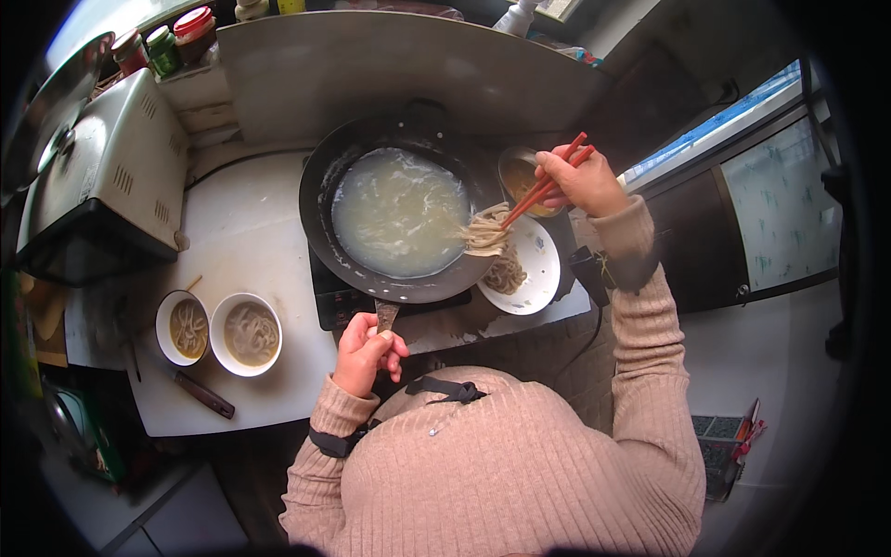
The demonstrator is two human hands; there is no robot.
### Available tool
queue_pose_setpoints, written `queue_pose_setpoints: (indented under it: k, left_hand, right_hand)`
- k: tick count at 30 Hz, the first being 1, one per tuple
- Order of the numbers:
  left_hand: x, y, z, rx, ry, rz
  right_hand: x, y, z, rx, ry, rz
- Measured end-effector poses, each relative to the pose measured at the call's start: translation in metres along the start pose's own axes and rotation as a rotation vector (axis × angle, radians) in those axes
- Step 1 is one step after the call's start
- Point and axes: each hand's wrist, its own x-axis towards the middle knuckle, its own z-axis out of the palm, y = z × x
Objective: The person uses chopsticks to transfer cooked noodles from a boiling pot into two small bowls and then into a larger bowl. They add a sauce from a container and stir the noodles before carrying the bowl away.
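Observation:
My left hand (369, 354) grips the short handle (386, 315) of a dark wok (317, 230) on the near side. Cloudy, pale cooking liquid (400, 212) fills the bottom of the wok. Red chopsticks (546, 182) are held in my right hand (583, 179). Their tips pinch a bundle of noodles (489, 230) at the wok's right rim. Just below and to the right is a white bowl (543, 268) with more noodles (506, 273) inside, partly under the wok's edge. A glass bowl (514, 161) with brownish contents stands behind it, partly hidden by my right hand.
The wok rests on a black induction cooker (341, 310). Two bowls of noodles in broth, a smaller bowl (164, 327) and a larger bowl (276, 334), stand left. Near them lies a wooden-handled knife (204, 395). A countertop oven (118, 160) and a backsplash panel (418, 66) border the counter.

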Motion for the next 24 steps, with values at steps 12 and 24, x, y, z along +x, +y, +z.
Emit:
queue_pose_setpoints:
  k: [12,24]
  left_hand:
    - [-0.002,0.007,0.003,0.049,0.004,-0.022]
    - [-0.003,0.005,-0.002,0.009,-0.033,-0.01]
  right_hand:
    - [-0.016,-0.001,-0.037,0.142,-0.027,-0.135]
    - [0.039,0.034,0.104,0.393,-0.125,-0.104]
